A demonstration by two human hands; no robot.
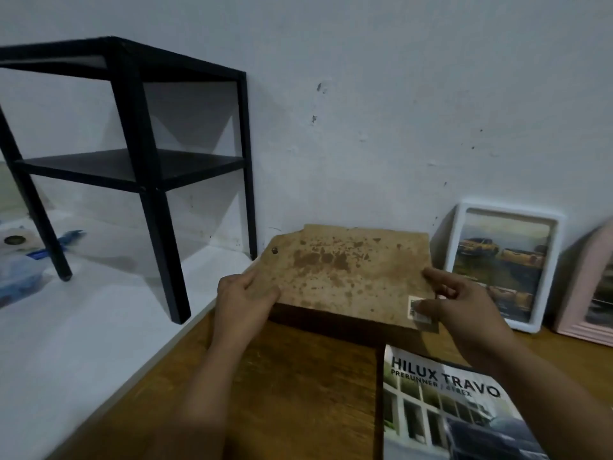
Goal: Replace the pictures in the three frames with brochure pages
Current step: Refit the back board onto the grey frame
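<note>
Brochure (454,406) at your 5 o'clock; your left hand (243,293) and right hand (464,303) grip the stained backing board (348,273), fingers curled over its edges, white frame (504,263) at 2 o'clock.

A stained brown frame backing board (345,277) is held above the wooden table (298,386), gripped at its left edge by the left hand (243,293) and pinched at its right edge by the right hand (464,307). A Hilux Travo brochure (454,413) lies at the table's near edge. A white frame (504,263) and a pink frame (590,290) are leaned against the wall (365,94) at the far right.
</note>
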